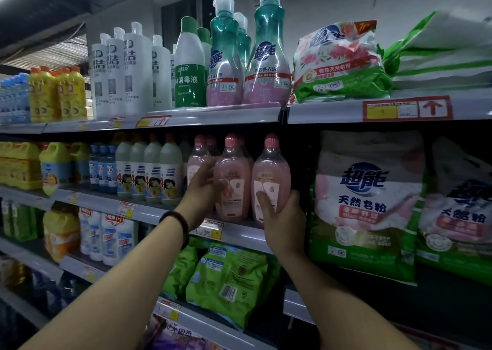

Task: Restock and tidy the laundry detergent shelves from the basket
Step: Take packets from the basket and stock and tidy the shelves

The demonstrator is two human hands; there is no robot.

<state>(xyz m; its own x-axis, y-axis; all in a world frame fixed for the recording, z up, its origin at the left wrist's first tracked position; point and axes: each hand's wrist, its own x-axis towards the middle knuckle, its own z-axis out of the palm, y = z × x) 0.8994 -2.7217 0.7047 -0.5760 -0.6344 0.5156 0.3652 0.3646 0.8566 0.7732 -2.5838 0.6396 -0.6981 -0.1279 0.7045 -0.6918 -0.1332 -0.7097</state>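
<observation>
Several pink detergent bottles with pink caps stand on the middle shelf (239, 233). My left hand (203, 189) grips the left side of the middle pink bottle (233, 179). My right hand (283, 216) holds the rightmost pink bottle (271, 173) from below and the side, thumb across its label. Both bottles stand upright at the shelf's front edge, side by side. More pink bottles (198, 158) stand behind and to the left. No basket is in view.
Grey-green bottles (159, 173) stand left of the pink ones. Large soap powder bags (367, 195) fill the section to the right. The top shelf carries teal pump bottles (267, 56), white bottles (133, 70) and a powder bag (338, 62). Green pouches (229, 277) lie below.
</observation>
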